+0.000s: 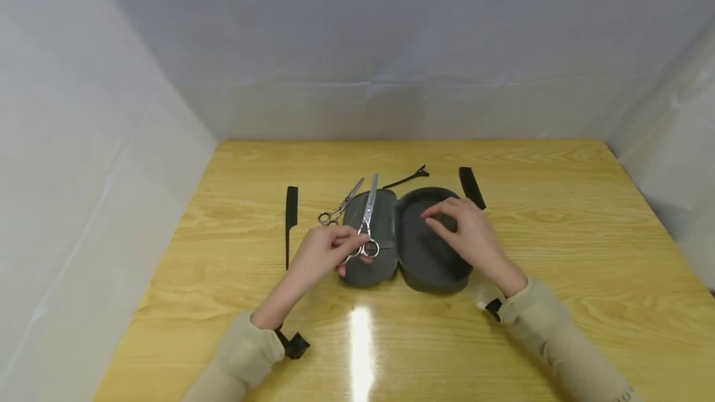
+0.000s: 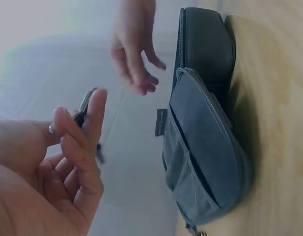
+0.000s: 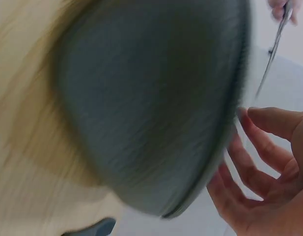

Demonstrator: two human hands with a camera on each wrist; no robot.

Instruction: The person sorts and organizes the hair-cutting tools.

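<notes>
A grey zip case (image 1: 391, 265) lies open on the wooden table (image 1: 558, 234), its two halves side by side. My left hand (image 1: 326, 253) pinches the ring handles of silver scissors (image 1: 368, 216), whose blades point away over the case's left half. My right hand (image 1: 463, 228) hovers over the case's right half with relaxed fingers, holding nothing. The left wrist view shows my left hand (image 2: 58, 162) with the scissors' handle (image 2: 85, 108) behind its fingers, beside the case (image 2: 205, 147). In the right wrist view, my right hand's fingers (image 3: 269, 167) are at the rim of the case (image 3: 151, 98).
A second pair of scissors (image 1: 337, 209) lies just left of the case. A black tail comb (image 1: 290, 219) lies further left. A black hair clip (image 1: 410, 177) and another black comb (image 1: 471, 187) lie behind the case. Pale walls enclose the table on three sides.
</notes>
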